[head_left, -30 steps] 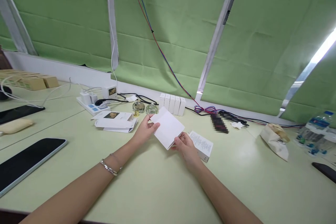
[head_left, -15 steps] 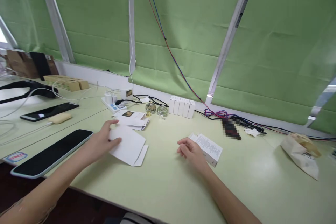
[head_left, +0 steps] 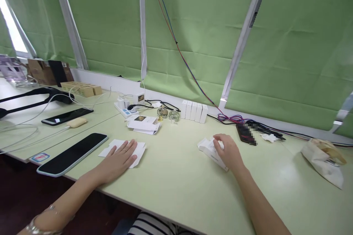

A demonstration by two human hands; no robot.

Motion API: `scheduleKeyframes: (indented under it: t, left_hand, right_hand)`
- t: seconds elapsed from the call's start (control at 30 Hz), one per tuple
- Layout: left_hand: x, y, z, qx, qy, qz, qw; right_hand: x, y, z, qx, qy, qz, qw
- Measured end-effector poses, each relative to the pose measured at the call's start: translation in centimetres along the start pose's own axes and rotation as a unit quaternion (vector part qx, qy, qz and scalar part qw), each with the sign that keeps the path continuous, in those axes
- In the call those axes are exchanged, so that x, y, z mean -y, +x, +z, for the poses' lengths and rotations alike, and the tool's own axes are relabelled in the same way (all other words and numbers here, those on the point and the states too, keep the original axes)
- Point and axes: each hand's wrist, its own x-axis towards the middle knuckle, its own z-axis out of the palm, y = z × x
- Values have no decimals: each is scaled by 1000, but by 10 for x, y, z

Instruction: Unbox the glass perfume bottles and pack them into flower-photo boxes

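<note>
My left hand (head_left: 121,159) lies flat with fingers spread on a flattened piece of white card (head_left: 140,150), which rests on the table and sticks out on both sides of the hand. On the right, my right hand (head_left: 227,150) is closed over a small white carton (head_left: 213,156) with fine print; its thumb lies across the top and the other fingers are partly hidden. The carton's left end flaps stand open. Behind the left hand sits another opened white carton (head_left: 143,123) with a dark picture on it.
Two round glass bottles (head_left: 162,112) stand beside a row of several white boxes (head_left: 193,111) at the back. A power strip (head_left: 125,110), phones (head_left: 73,154) and cables occupy the left. A cloth bag (head_left: 321,161) lies far right.
My left hand has come down from holding up the white card's edge to pressing it flat on the table. My right hand has moved right, from beside the printed carton onto it.
</note>
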Motion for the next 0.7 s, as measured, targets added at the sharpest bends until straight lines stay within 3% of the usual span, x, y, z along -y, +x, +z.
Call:
scheduleKeyframes:
  t: [0.1,0.2,0.27,0.37,0.4,0.47,0.53,0.57,0.63,0.7]
  left_hand:
    - [8,13,1,-7,8,-18,1000]
    - [20,23,4,-34,-13,-11,999]
    - [24,25,6,-92,-21,-6,995]
    - [14,17,1,-262,-29,28,964]
    - [4,11,-1,-316,-42,52,946]
    - [-27,-3,-5,-372,-88,118,916]
    - [-68,-16,-6,-356,-124,184,908]
    - [-89,-21,-4,-339,-130,225,904]
    - [-126,-26,2,-338,-153,270,888]
    - [-150,-25,10,-366,-196,263,871]
  right_hand:
    - [-10,-2,-8,119,-103,82,984]
    - [-18,-5,-11,238,-103,142,955]
    - [-17,-4,-11,236,-49,137,961]
    - [-4,-2,-4,166,160,126,965]
    - [4,-2,0,143,267,133,944]
    - [24,-5,12,112,484,165,852]
    - [47,-11,24,105,626,203,746]
    - [57,-16,30,116,662,217,709]
    - [74,-26,39,164,697,217,663]
    - [84,-34,45,206,709,192,647]
